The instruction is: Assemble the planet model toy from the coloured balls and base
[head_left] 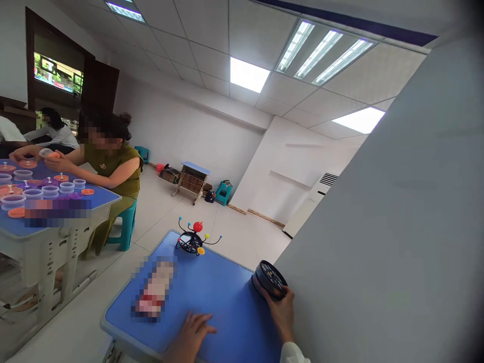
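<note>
The right hand (282, 307) clasps the round black disc-shaped device (269, 279) at the blue tabletop's (219, 292) right edge, while the left hand (191, 333) lies flat, open and empty, well apart to its left.

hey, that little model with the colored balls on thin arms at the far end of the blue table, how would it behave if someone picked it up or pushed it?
The model probably feels light: thin wire arms, small balls. Those arms look bendable and snag-prone, so it seems fragile. Its round dark base sits flat on the blue table, so it would likely slide rather than roll.
</note>
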Motion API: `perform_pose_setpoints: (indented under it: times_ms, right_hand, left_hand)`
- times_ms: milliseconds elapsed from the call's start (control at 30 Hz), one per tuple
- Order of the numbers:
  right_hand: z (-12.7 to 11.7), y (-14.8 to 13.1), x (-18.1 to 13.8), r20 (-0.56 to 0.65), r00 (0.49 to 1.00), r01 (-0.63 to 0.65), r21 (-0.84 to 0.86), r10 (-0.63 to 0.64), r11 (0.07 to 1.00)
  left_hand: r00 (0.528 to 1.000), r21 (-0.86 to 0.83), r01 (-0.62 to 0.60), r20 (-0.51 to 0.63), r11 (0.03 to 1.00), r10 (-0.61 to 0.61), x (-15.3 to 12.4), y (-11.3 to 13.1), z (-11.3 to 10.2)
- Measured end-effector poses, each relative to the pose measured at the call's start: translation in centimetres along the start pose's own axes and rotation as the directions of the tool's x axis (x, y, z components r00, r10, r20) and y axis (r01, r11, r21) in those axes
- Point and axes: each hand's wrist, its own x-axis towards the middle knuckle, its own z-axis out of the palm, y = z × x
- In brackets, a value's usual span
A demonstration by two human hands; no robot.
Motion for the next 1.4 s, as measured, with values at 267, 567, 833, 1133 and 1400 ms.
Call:
perform_pose_setpoints:
  times_ms: [267, 567, 833, 1133, 1400]
  right_hand:
    - [0.4, -0.2, -0.5, 0.007, 1.0, -0.007, -0.013, 0.008, 1.0]
    - [-0.1, -1.0, 0.2, -0.004, 0.999, -0.036, -0.017, 0.036, 0.999]
    - [-0.7, -1.5, 0.1, -0.039, 0.999, 0.005, -0.048, -0.007, 0.999]
    - [-1.1, -2.1, -1.1, -0.058, 0.989, 0.125, -0.152, -0.135, 0.981]
    - [3.4, -6.0, -4.5, 0.436, 0.805, 0.494, -0.117, -0.403, 0.861]
  left_hand:
    - [0.999, 0.112, -0.033, 0.022, 0.993, 0.031, 2.1, -5.0, 2.9]
    - [0.998, 0.22, -0.061, -0.019, 0.974, 0.067, 2.5, -7.0, 4.0]
    - [0.987, 0.333, -0.093, -0.091, 0.938, 0.13, 2.4, -5.7, 3.3]
    - [0.982, 0.341, -0.092, -0.125, 0.935, 0.142, 2.1, -5.5, 3.2]
    - [0.982, 0.4, -0.108, -0.101, 0.91, 0.161, 2.9, -5.9, 3.8]
